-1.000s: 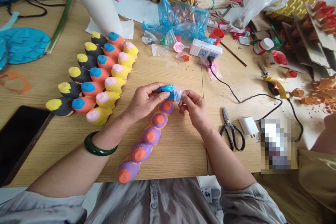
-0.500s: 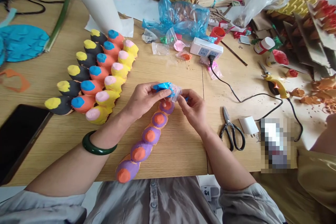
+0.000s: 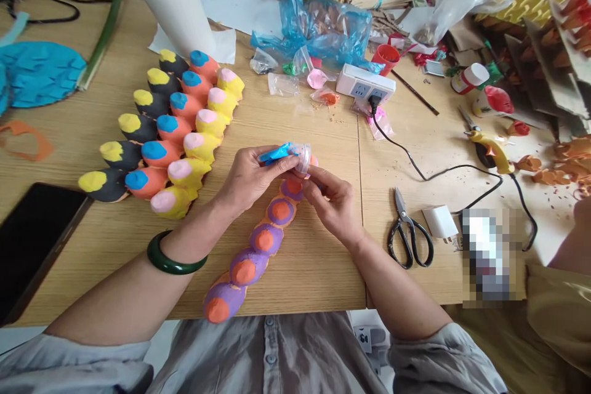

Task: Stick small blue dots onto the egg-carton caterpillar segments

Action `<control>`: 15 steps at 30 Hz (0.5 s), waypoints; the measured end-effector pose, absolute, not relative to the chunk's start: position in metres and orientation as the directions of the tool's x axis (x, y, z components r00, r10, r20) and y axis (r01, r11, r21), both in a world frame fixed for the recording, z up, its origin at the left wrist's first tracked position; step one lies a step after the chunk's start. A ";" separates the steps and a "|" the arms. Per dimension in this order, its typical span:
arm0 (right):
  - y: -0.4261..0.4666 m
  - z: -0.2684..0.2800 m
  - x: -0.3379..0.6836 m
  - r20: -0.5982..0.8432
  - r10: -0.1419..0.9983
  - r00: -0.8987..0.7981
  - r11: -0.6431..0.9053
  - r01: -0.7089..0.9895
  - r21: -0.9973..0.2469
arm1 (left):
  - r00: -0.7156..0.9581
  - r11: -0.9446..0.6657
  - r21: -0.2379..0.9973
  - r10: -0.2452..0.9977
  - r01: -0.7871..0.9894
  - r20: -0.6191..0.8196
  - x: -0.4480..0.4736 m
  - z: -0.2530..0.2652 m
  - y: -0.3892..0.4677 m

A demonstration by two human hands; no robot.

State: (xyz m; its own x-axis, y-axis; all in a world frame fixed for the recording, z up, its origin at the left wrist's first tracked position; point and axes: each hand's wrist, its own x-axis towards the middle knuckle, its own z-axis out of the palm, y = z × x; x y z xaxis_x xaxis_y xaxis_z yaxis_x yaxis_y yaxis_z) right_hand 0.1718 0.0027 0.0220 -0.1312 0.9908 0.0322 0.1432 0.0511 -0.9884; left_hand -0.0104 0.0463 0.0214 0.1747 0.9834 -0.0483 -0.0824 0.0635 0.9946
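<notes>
My left hand (image 3: pixel 249 177) is closed on a small clear plastic packet (image 3: pixel 302 157) with blue clay (image 3: pixel 278 153) in it. My right hand (image 3: pixel 333 202) has its thumb and fingers pinched together just below the packet's right end; whether a bit of something sits between them is hidden. Beneath both hands lies a strip of egg-carton cups (image 3: pixel 266 239), painted purple with orange tips. Its far end is partly covered by my hands and the packet.
Painted carton rows (image 3: pixel 168 127) stand at left, beside a phone (image 3: pixel 39 246). Scissors (image 3: pixel 406 229), a white charger (image 3: pixel 440 222) and a cabled glue gun (image 3: pixel 492 151) lie right. A power strip (image 3: pixel 364 84) and blue plastic bag (image 3: pixel 323 24) are behind. Another person's arm (image 3: pixel 570 240) is at right.
The packet has turned a little in my left hand, and its right end now looks rounder and more open. My right hand has shifted slightly down and left, under that end.
</notes>
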 end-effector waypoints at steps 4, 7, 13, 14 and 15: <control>0.005 0.018 0.173 0.008 0.980 -0.199 0.036 0.137 -0.990 | 0.165 0.057 0.997 0.985 -0.059 -0.047 -0.010 0.020 0.048; 0.006 0.017 0.172 -0.020 0.979 -0.202 -0.011 0.047 -0.999 | 0.154 0.092 0.986 0.986 -0.136 -0.071 -0.005 0.019 0.047; 0.008 0.025 0.171 -0.012 0.999 -0.031 -0.014 -0.059 -0.998 | 0.090 0.047 0.993 0.995 -0.111 -0.037 -0.002 0.018 0.048; 0.008 0.027 0.170 -0.036 0.999 -0.031 -0.038 -0.062 -0.997 | 0.084 0.037 0.993 0.996 -0.116 -0.027 -0.002 0.018 0.048; 0.009 0.028 0.169 -0.067 0.997 -0.045 -0.070 -0.067 -0.995 | 0.074 0.024 0.993 0.997 -0.114 -0.015 -0.002 0.018 0.048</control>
State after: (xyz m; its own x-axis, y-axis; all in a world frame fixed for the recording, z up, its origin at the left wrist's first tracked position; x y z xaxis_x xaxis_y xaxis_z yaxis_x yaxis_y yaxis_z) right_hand 0.1694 0.0088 0.0279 -0.0448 0.9968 -0.0668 -0.0666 -0.0697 -0.9953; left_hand -0.0025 0.0479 0.0177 0.0741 0.9971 -0.0152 -0.1142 0.0236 0.9932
